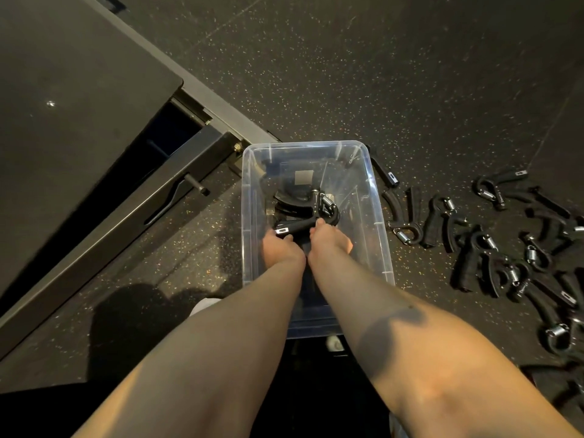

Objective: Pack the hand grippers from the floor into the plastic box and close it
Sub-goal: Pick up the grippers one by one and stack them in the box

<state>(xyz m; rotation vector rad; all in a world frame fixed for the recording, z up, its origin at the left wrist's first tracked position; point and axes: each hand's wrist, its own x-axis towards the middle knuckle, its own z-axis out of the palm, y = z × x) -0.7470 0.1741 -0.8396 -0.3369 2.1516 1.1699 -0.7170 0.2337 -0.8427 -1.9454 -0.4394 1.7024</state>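
**Now both our hands are down in the box**

Closest to us, our two bare forearms run side by side down into the clear rectangular plastic box (pixel 377 222), which stands open-topped on the floor directly under our hands. Our left hand (pixel 281 248) curls its fingers round the padded handle of a black hand gripper with a steel coil spring (pixel 297 227), near the end that carries a small silver tag. Our right hand (pixel 330 240), just beside the left, bends its fingertips down onto the same gripper, closer to the spring. We hold it between the two hands, low inside the box.

Just beyond our fingertips, more black grippers (pixel 290 200) lie on the box bottom, touching the one we hold. We cannot tell their number through the tangle.

Out to the right of our right hand, outside the box wall, a loose scatter of black hand grippers (pixel 493 248) lies on the dark speckled rubber floor (pixel 347 74), the nearest of them just beside the box. A single black gripper (pixel 387 175) lies by the box's far right corner.

Left of our left hand and beyond it, a black metal frame with a flat dark top (pixel 79 105) runs diagonally, its end near the box's far left corner.
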